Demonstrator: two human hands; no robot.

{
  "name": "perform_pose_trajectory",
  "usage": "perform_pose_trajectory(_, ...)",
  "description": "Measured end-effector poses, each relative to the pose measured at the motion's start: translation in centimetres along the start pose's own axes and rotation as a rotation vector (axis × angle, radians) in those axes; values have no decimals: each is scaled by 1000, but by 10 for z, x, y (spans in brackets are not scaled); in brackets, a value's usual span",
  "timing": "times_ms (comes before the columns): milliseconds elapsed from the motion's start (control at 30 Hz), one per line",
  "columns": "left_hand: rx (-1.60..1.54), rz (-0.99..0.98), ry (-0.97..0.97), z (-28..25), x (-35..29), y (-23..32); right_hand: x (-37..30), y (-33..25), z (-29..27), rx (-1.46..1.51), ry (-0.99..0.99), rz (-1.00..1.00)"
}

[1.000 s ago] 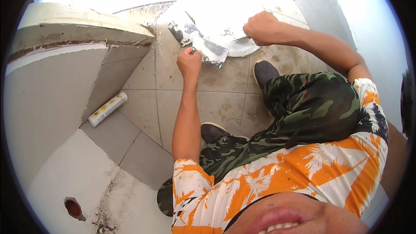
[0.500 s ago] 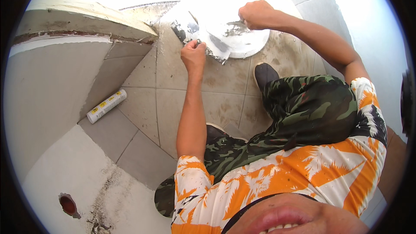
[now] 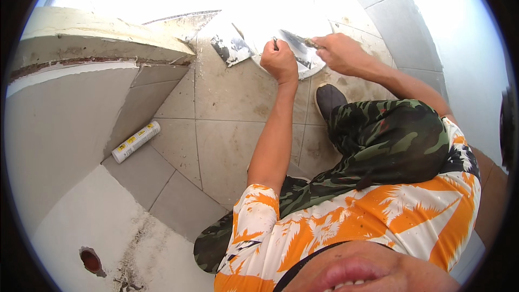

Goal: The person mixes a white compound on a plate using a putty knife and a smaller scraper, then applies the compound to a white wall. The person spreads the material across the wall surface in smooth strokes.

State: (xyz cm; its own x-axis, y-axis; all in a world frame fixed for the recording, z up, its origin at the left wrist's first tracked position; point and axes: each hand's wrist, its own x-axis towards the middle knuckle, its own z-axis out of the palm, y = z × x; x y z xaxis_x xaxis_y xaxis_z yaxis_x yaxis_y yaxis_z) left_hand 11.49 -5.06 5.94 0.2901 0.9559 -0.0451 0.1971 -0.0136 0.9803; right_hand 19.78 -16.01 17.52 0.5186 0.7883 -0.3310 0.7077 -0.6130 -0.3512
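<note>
**Two hands work close together over a round white dish on the tiled floor**

The left hand (image 3: 280,64) is over the near-left side of the white dish (image 3: 315,70), with its fingers closed narrowly around a dark handle (image 3: 275,44), of which only a short piece is seen above the fist. What is attached to this handle, I cannot tell, because the hand covers it.

The right hand (image 3: 341,54) comes from the right side, and its fingers are closed on a tool handle (image 3: 312,43) that points to the left, toward the other hand. A grey blade (image 3: 294,39) is between the two hands, above the dish. To which handle it belongs is not clear. Strong light makes the far part of the dish almost lost in white.

Just left of the dish, a flat plate (image 3: 232,47) with white smears lies on the tiled floor (image 3: 232,97); if its edge touches the dish, I cannot tell. A dark shoe (image 3: 331,101) stands near the dish, on the person's right. Well apart on the left, a white tube (image 3: 136,141) with yellow marks lies on its side near the foot of the tiled wall (image 3: 141,94).
</note>
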Motion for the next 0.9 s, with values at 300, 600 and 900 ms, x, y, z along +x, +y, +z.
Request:
perform_pose_trajectory(300,-445,-980,-6,-32,28,-1,-10,38,-46,134,153,97)
perform_pose_trajectory(600,-739,-1493,-247,-19,23,-24,-7,-5,-57,723,-179,378)
perform_pose_trajectory(900,-514,-811,-229,-82,47,18,26,30,-20,1157,-189,631)
